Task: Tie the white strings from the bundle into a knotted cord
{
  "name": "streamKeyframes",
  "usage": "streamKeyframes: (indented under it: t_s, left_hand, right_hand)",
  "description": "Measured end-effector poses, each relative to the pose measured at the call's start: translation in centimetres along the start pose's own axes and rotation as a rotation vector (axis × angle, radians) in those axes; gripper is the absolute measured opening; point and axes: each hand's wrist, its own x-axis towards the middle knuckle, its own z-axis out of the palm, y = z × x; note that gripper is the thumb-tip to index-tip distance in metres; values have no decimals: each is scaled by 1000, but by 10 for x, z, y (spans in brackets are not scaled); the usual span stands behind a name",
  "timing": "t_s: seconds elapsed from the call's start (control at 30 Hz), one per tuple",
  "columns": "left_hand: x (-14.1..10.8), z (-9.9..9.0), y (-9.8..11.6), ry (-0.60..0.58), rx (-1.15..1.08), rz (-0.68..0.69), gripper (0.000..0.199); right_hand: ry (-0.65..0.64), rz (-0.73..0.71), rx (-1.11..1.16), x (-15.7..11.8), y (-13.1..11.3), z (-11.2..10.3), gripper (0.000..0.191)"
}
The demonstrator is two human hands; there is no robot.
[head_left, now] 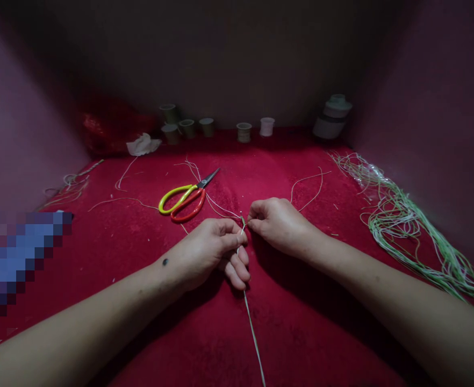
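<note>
Near the middle of the red cloth, my left hand pinches a thin pale cord between thumb and forefinger, its other fingers curled below. The cord runs down from this hand to the bottom edge of the view. Just right of it, my right hand is closed with thumb and forefinger together beside a small green and white knotted part; a thread end appears to be in the pinch. Loose thin threads spread up and left from the knotted part. Scissors with yellow and red handles lie behind my left hand.
A long bundle of green and white cords lies at the right. Several spools and a white bottle stand along the back. Crumpled white tissue sits back left, near red plastic. A blurred blue object is at the left.
</note>
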Motion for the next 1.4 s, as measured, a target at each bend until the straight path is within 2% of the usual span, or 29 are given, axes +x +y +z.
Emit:
streamKeyframes:
  t_s: [0.33,0.63,0.77,1.13,1.4]
  left_hand:
    - [1,-2,-2,-28,-5,19,13]
    - [1,-4,-6,-36,-17,36,4]
    - [2,-4,-8,-43,-12,49,11]
    - [1,-2,-7,-35,24,63,4]
    - [-1,0,-4,-23,37,49,8]
  right_hand:
    - [30,-32,22,-2,3,3,14]
    - [-52,-38,159,-2,3,-5,13]
    - [-41,-41,155,-2,4,-3,13]
    - [-33,-34,93,-2,0,-3,14]
    - [-1,-59,30,-4,1,0,13]
